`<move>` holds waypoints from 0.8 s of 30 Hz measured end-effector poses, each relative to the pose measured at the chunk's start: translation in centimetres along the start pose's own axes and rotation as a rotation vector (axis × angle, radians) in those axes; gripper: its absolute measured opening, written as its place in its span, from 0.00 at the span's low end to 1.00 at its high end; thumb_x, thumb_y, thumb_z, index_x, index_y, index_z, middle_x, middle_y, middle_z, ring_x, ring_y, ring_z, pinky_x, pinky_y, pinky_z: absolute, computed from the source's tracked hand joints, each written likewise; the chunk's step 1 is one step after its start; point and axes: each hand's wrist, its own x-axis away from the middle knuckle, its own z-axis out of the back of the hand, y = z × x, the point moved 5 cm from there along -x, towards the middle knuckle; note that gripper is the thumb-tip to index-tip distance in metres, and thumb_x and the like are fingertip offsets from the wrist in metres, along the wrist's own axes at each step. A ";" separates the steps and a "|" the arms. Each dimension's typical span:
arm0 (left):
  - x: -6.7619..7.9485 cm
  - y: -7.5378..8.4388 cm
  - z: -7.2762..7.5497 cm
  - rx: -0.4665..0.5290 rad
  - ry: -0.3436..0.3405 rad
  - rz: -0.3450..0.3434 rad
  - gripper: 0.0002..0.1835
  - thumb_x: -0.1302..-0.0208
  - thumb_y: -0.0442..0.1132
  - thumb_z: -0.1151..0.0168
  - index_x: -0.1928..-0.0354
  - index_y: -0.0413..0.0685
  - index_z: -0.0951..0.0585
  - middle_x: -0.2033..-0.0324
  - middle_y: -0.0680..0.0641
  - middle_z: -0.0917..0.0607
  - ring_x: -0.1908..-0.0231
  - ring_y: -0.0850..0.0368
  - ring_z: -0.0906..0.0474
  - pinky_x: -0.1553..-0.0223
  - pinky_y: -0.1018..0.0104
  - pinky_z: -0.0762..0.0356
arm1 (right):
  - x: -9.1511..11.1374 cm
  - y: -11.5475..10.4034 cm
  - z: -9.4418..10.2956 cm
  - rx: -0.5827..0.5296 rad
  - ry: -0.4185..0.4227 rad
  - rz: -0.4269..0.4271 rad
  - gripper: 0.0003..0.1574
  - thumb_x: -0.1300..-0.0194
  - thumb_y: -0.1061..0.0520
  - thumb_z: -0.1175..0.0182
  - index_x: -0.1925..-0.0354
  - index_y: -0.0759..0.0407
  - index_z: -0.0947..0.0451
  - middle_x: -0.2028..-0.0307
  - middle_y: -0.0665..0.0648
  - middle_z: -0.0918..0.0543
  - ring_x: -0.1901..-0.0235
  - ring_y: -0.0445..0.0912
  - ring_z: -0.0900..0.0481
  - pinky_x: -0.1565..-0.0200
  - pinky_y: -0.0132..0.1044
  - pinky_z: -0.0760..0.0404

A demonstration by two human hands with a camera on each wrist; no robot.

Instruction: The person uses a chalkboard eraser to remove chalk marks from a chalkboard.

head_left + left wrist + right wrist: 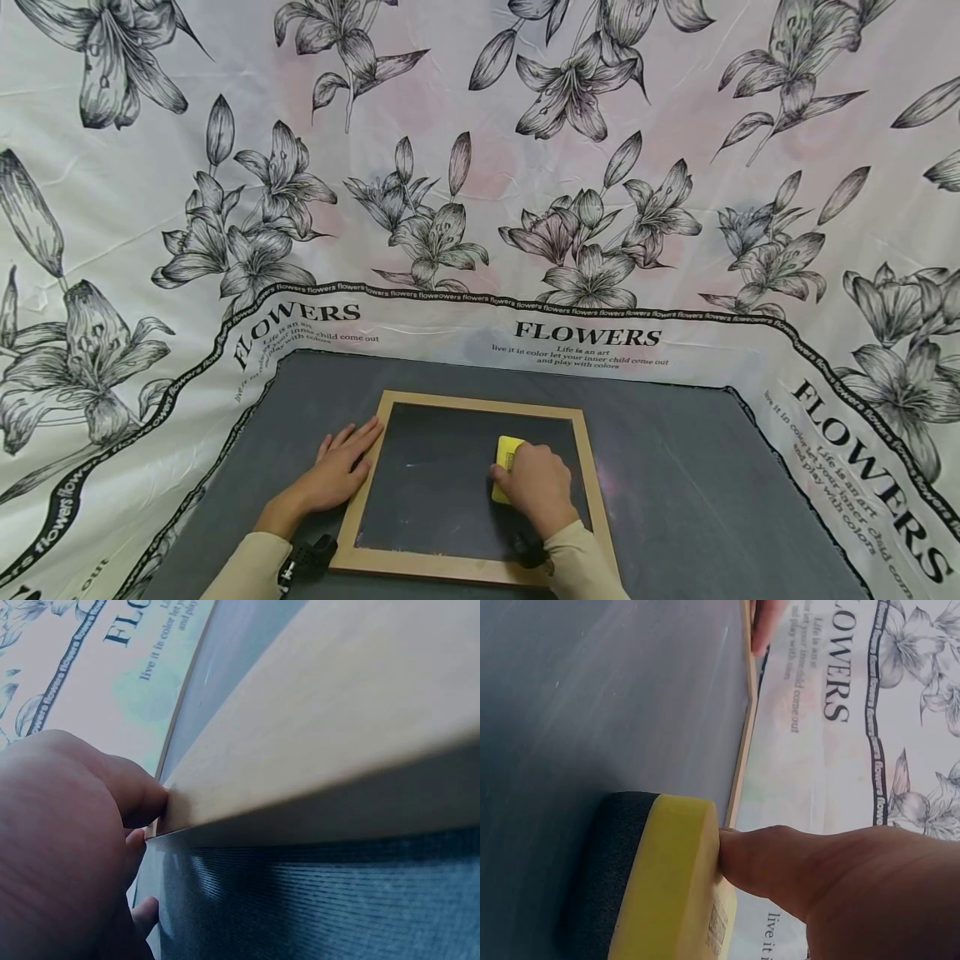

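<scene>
A small blackboard (pixel 442 483) with a light wooden frame (pixel 480 403) lies on the dark grey table. My right hand (pixel 542 490) grips a yellow board eraser (pixel 507 450) over the right half of the board. In the right wrist view the thumb presses the eraser's yellow side (pixel 671 877), and its dark felt (pixel 615 862) faces the board. Against the frame's left edge rests my left hand (pixel 333 471), fingers extended. The left wrist view shows its thumb (pixel 142 791) touching the corner of the wooden frame (pixel 300 742). Faint pale chalk marks (pixel 411 465) show on the board.
Dark grey table surface (pixel 697 492) surrounds the board. Behind and at both sides stands a white sheet (pixel 450 100) printed with black flowers and lettering. Dark wrist cameras (pixel 307 560) sit at both cuffs, close to the board's near edge.
</scene>
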 end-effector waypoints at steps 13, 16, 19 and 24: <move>-0.1 -1.1 -0.5 -0.019 -0.004 0.013 0.34 0.17 0.38 0.44 0.14 0.49 0.35 0.13 0.42 0.40 0.18 0.21 0.49 0.26 0.17 0.66 | -0.1 -1.9 -0.8 0.019 -0.011 0.035 0.29 0.35 0.36 0.24 0.67 0.61 0.18 0.80 0.54 0.25 0.81 0.47 0.26 0.78 0.40 0.24; -0.1 -1.1 -0.5 -0.024 -0.008 0.021 0.34 0.18 0.37 0.45 0.14 0.48 0.36 0.13 0.41 0.40 0.17 0.22 0.49 0.25 0.18 0.66 | -0.2 -2.5 -1.1 0.020 -0.010 0.046 0.30 0.35 0.36 0.24 0.65 0.62 0.17 0.79 0.54 0.24 0.81 0.47 0.26 0.78 0.41 0.24; -0.1 -0.8 -0.4 -0.018 -0.009 0.012 0.33 0.17 0.37 0.45 0.14 0.48 0.35 0.14 0.40 0.39 0.18 0.20 0.49 0.26 0.16 0.65 | -0.1 -3.1 -1.3 0.017 -0.013 0.060 0.30 0.35 0.36 0.24 0.65 0.62 0.16 0.79 0.54 0.24 0.81 0.47 0.25 0.78 0.41 0.23; -0.2 0.2 0.1 -0.015 -0.051 0.056 0.34 0.18 0.36 0.45 0.14 0.45 0.37 0.13 0.39 0.41 0.17 0.20 0.51 0.26 0.16 0.67 | 0.0 -4.2 -1.4 0.022 -0.006 0.101 0.29 0.35 0.37 0.24 0.64 0.63 0.15 0.79 0.54 0.23 0.80 0.47 0.25 0.78 0.40 0.23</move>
